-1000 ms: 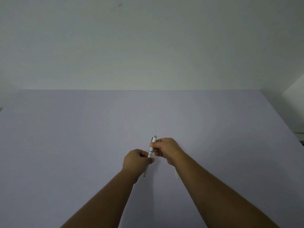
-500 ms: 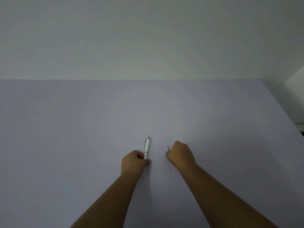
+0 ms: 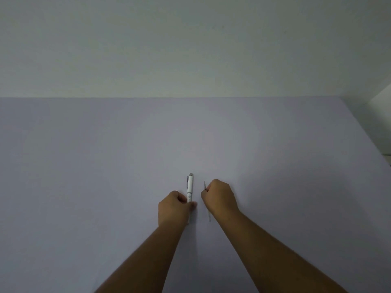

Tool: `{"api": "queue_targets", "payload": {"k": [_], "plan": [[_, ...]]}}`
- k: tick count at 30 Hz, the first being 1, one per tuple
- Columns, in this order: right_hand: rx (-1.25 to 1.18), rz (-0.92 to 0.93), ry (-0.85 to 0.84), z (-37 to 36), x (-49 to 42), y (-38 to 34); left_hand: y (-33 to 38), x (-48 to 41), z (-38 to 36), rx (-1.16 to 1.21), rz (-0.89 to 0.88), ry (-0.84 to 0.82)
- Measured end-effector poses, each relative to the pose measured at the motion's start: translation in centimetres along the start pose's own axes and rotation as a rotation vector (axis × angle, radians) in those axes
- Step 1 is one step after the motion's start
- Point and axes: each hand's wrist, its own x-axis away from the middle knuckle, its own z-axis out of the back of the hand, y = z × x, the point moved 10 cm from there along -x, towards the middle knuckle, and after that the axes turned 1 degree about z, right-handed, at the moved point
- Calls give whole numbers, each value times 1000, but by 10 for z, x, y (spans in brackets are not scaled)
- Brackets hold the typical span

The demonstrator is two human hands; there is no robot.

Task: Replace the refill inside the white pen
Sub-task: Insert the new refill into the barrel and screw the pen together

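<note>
- Pen [image 3: 189,188] sits near the middle of the table [image 3: 84,166], its clip end pointing far and its near half hidden in the left hand [image 3: 174,207]; that hand is clamped round the barrel, likely to keep it steady and lined up for the refill
- Refill [image 3: 204,185] is a thin rod pinched in the closed right hand [image 3: 220,197], just right of the pen and roughly parallel to it; one thin end pokes out on the far side of the fist and another shows below the wrist on the near side
- Hands are close but apart, a narrow gap between them; pen and refill do not touch
- Whether this refill is the old one or the new one I cannot tell; whether the pen's near end is open is hidden by the left fingers
- Judged from this, the swap is midway; rod and barrel are held separately
</note>
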Motion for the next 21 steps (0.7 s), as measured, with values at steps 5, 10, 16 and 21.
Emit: {"api": "queue_targets", "payload": {"k": [5,10,16,21], "plan": [[-25,0,-1,-1,0,2,-2,-1,-1,-11,0,-2],[-44,7,12,-1,-1,2,-1,-2,-2,-25,-17,-1],[-64,8,20,-1,1,2,-2,-3,-1,-29,-21,-2],[-100,-16,9,-1,3,4,-2,-1,-1,-35,-19,-24]]}}
